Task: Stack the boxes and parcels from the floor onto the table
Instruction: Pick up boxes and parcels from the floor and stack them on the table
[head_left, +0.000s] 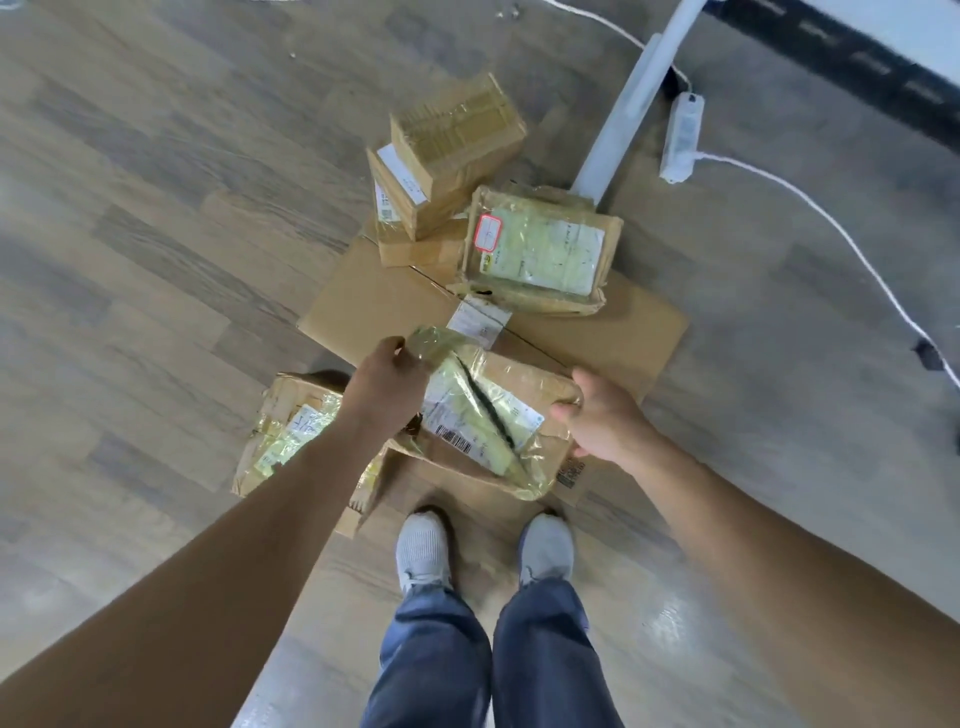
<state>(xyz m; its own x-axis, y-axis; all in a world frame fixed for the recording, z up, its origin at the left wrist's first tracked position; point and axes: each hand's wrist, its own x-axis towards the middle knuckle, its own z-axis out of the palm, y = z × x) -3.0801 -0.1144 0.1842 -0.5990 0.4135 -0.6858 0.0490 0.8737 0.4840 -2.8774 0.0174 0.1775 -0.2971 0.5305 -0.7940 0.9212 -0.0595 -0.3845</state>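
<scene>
"Now, the hands. State of each?"

"Left hand is clenched round the far left corner of a taped parcel, fingers curled over the loose film. Right hand grasps the parcel's right edge, thumb on top, fingers wrapped beneath. Both forearms are bare."

"Position of the parcel?"

"Between the two hands, label up and tilted, low over a cardboard sheet that lies on the wood floor just ahead of the grey shoes. Whether it clears the sheet — cannot tell."

"Other goods on the floor?"

"A large flat carton just beyond the hands. At its far end stand a stack of small boxes and, beside them, a red-stickered parcel. A crushed parcel lies left of the left forearm, partly hidden by it."

"The table?"

"Only a white table leg shows, rising behind the red-stickered parcel. A white power strip and its cable lie on the floor just right of it."
</scene>
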